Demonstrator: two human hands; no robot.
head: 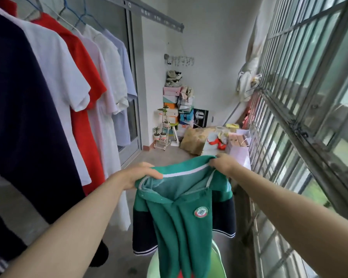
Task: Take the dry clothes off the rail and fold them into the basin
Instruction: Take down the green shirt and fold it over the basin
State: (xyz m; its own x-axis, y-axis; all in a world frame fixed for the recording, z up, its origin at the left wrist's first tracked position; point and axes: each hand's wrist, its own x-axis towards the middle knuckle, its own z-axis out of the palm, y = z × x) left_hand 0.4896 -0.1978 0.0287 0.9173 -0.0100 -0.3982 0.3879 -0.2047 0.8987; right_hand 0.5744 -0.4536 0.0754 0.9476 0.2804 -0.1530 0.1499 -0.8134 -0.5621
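Hanging from both hands, the green shirt [181, 213] droops over the pale basin [219, 263]. Left hand [138, 174] and right hand [222, 163] fingers are clamped on its collar.

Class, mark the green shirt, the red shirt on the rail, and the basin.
green shirt [175, 227], head view, chest below the collar.
red shirt [82, 125], head view, body below the sleeve.
basin [219, 261], head view, right rim.

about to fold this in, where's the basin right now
Head view, bottom centre: the pale green basin sits below the green shirt that the left hand and right hand hold up, mostly hidden by it.
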